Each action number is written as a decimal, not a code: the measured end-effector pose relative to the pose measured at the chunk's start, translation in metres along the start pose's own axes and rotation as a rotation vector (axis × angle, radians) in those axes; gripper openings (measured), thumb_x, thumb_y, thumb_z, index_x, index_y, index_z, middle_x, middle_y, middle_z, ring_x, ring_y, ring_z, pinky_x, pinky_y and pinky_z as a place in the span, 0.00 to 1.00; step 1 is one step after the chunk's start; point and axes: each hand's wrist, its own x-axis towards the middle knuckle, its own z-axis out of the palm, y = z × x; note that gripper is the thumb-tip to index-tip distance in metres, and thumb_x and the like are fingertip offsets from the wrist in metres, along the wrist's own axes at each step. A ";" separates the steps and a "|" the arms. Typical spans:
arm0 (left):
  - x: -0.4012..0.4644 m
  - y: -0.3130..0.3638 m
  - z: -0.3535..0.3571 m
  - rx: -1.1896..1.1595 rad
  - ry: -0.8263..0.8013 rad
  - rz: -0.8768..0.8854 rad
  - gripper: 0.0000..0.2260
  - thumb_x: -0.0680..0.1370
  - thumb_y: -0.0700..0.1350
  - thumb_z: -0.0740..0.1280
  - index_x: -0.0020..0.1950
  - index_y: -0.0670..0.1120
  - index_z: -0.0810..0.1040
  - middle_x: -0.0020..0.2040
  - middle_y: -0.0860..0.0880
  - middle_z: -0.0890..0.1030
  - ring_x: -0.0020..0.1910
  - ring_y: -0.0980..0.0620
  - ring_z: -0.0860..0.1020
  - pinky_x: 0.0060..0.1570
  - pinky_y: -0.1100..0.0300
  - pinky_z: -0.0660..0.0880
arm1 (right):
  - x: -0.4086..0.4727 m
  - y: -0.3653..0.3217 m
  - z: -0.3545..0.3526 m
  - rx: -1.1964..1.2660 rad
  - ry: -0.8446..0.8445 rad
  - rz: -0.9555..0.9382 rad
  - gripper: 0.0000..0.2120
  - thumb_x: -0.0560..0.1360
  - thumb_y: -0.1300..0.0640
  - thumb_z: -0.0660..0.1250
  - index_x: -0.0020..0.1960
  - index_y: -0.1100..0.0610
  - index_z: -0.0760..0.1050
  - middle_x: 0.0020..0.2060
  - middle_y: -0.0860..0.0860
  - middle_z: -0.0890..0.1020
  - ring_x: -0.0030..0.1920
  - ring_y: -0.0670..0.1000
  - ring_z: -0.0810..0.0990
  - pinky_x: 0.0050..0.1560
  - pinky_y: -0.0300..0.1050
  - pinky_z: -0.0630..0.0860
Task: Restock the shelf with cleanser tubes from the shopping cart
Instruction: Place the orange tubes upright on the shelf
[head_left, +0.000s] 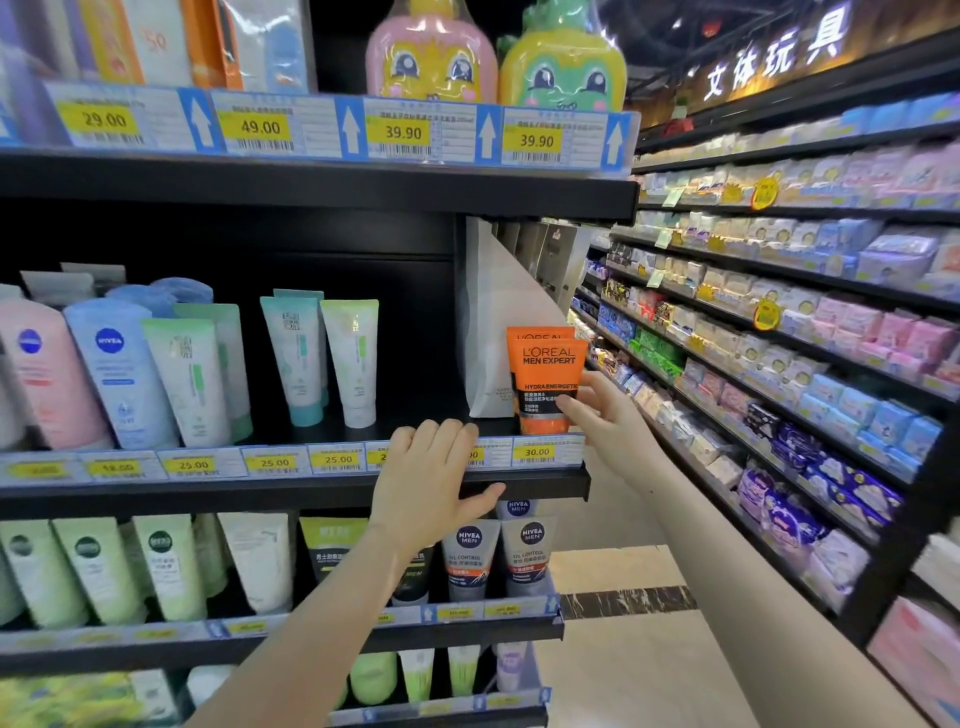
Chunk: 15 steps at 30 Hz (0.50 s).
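I'm standing at the black metal shelf (291, 491), middle tier, far right end. My right hand (602, 415) is holding the front orange cleanser tube (545, 384) w/ fingers (571, 410) curled narrow round its lower right side, thumb hidden behind the tube. Tube's standing cap-down on the shelf, just above the 30.00 price tag (537, 451). It's a flat, glossy plastic tube, crimped wide at the top, tapering to an orange cap; orange upper half w/ white "L'OREAL MEN EXPERT" lettering, black band lower down w/ "HYDRA ENERGETIC" in orange. A second identical orange tube (537, 332) is sitting right behind it, touching, only its top edge showing.

My left hand (434, 480) is resting on the shelf's front edge, fingers straight & fairly wide over the price strip, thumb hooked under the lip, holding nothing.

Just left of the orange tubes a tall white matte paper-like pack (483, 332) is standing upright. Further left, well apart, two pale green-white tubes (324, 358) w/ soft satin finish are standing cap-down, then more green ones, a blue-white Nivea tube (122, 374) & a pink one (49, 374). Tier below: grey Nivea Men tubes (498, 556).
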 end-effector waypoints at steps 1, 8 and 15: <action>0.000 0.000 -0.001 -0.005 -0.005 -0.001 0.28 0.72 0.66 0.58 0.57 0.43 0.73 0.49 0.47 0.78 0.43 0.46 0.75 0.43 0.52 0.68 | 0.000 0.000 0.000 0.003 0.005 0.007 0.12 0.79 0.55 0.62 0.62 0.52 0.71 0.52 0.49 0.82 0.48 0.46 0.83 0.44 0.41 0.79; 0.000 0.000 -0.008 -0.032 -0.110 -0.022 0.32 0.72 0.65 0.58 0.66 0.43 0.70 0.61 0.46 0.77 0.54 0.46 0.76 0.54 0.50 0.66 | -0.008 0.000 0.002 -0.174 0.139 0.038 0.18 0.77 0.46 0.62 0.64 0.53 0.67 0.58 0.50 0.78 0.51 0.46 0.79 0.45 0.41 0.76; -0.036 -0.021 -0.043 -0.006 -0.150 -0.083 0.34 0.76 0.64 0.54 0.76 0.46 0.58 0.76 0.45 0.62 0.75 0.44 0.60 0.72 0.38 0.50 | -0.065 -0.015 0.043 -0.771 0.362 -0.391 0.29 0.77 0.42 0.57 0.73 0.56 0.60 0.72 0.53 0.66 0.73 0.51 0.60 0.72 0.48 0.57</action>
